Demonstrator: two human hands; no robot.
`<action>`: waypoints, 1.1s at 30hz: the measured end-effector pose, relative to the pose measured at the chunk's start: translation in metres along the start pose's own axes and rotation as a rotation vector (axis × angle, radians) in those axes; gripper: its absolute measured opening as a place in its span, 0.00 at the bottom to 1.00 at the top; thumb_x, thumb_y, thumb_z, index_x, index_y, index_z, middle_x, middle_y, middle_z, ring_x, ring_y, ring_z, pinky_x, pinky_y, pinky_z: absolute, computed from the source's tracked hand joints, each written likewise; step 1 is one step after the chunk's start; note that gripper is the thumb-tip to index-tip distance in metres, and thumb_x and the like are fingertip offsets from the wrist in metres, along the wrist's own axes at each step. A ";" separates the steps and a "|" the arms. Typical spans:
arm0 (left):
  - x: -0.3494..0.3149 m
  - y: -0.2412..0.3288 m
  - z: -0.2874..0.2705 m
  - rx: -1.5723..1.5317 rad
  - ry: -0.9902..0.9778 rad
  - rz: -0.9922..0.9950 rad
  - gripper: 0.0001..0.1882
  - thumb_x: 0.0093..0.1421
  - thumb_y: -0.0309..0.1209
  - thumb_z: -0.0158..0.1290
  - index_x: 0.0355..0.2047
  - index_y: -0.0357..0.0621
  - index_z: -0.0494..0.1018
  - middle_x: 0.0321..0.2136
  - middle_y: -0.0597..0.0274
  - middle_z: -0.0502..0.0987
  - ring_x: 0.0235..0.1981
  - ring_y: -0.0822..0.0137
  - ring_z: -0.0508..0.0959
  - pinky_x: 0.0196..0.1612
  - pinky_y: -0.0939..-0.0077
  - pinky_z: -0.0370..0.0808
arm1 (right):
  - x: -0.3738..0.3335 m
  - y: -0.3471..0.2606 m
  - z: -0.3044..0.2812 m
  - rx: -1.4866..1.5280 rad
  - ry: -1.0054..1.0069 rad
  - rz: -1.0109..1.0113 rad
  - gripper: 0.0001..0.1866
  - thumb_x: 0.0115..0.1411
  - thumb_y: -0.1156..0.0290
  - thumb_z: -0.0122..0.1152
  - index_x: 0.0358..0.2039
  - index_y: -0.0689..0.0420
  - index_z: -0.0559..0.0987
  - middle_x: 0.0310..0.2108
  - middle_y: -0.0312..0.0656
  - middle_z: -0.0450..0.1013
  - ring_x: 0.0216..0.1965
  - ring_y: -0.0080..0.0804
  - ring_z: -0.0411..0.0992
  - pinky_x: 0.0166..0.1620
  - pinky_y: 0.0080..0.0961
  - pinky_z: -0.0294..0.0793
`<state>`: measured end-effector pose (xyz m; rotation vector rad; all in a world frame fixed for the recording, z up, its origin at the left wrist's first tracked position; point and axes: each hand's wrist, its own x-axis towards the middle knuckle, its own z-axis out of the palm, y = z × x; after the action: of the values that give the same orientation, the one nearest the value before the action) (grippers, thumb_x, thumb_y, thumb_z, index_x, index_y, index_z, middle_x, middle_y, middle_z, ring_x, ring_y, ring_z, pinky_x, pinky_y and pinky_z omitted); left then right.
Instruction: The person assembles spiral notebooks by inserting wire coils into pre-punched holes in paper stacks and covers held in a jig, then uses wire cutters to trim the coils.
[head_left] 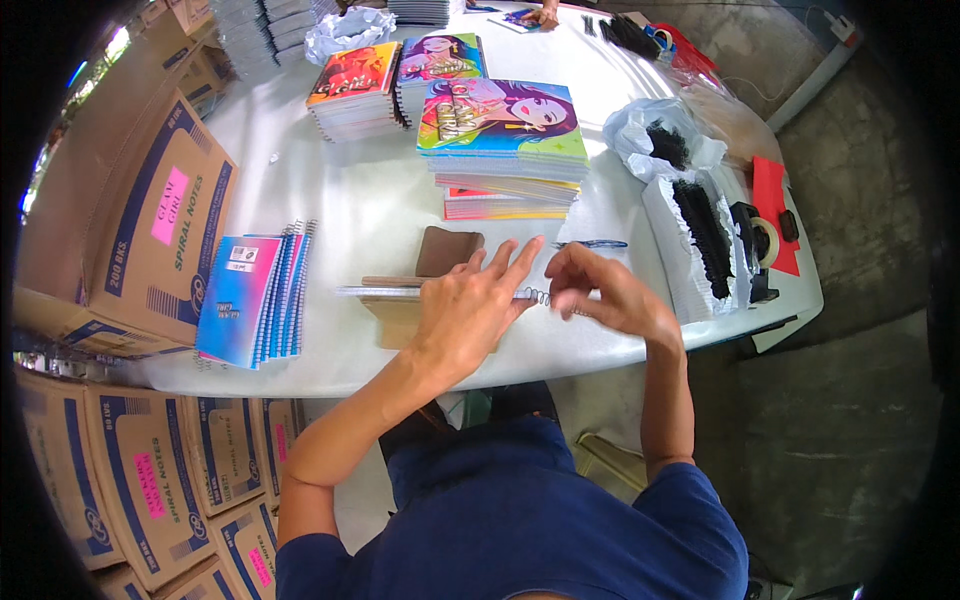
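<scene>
A thin notebook (385,292) stands edge-on in front of me, its long edge running left to right. My left hand (465,305) straddles it, fingers stretched along the far side and thumb on the near side, holding it. A loose spiral coil (538,297) sticks out at the notebook's right end. My right hand (605,290) is closed on that coil with bent fingers. Beneath the notebook lies a tan board (395,325), and just beyond is a brown block (448,250). How far the coil runs along the edge is hidden by my hands.
Stacks of colourful notebooks (510,125) stand at the far middle, bound blue notebooks (240,310) at left beside a carton (165,220). On the right are a white box of black coils (700,240), a tape dispenser (765,250) and a pen (595,244). Another person's hand (545,15) is at the far edge.
</scene>
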<state>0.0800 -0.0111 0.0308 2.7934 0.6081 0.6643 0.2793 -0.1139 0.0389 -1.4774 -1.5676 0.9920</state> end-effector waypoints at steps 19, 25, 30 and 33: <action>-0.002 0.002 0.004 0.174 0.011 0.187 0.29 0.60 0.50 0.52 0.60 0.58 0.66 0.56 0.61 0.72 0.50 0.48 0.77 0.45 0.62 0.79 | 0.088 0.068 -0.004 -0.334 -0.015 -0.486 0.18 0.56 0.70 0.57 0.48 0.57 0.74 0.35 0.48 0.75 0.41 0.46 0.74 0.44 0.39 0.72; -0.004 0.004 -0.001 0.127 -0.184 0.142 0.34 0.59 0.52 0.51 0.64 0.58 0.62 0.57 0.56 0.71 0.51 0.48 0.76 0.46 0.61 0.78 | 0.123 0.069 0.047 -0.518 -0.110 -0.493 0.22 0.56 0.62 0.58 0.51 0.54 0.75 0.42 0.49 0.76 0.46 0.48 0.72 0.54 0.37 0.68; -0.005 -0.008 -0.002 0.103 0.131 0.099 0.45 0.51 0.50 0.60 0.67 0.55 0.56 0.58 0.52 0.70 0.51 0.47 0.76 0.49 0.60 0.76 | 0.107 0.062 -0.010 -0.146 -0.298 -0.194 0.21 0.61 0.59 0.56 0.51 0.57 0.77 0.46 0.49 0.76 0.47 0.44 0.74 0.55 0.35 0.69; -0.004 -0.018 -0.004 0.034 0.279 0.017 0.52 0.44 0.47 0.66 0.68 0.55 0.54 0.58 0.51 0.69 0.51 0.47 0.76 0.50 0.58 0.75 | 0.044 0.036 -0.064 0.375 -0.363 -0.318 0.25 0.64 0.56 0.56 0.52 0.63 0.77 0.53 0.46 0.74 0.52 0.39 0.72 0.57 0.32 0.66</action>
<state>0.0685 0.0036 0.0280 2.7605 0.6507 1.0677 0.3505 -0.0658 0.0331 -0.7933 -1.6832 1.3240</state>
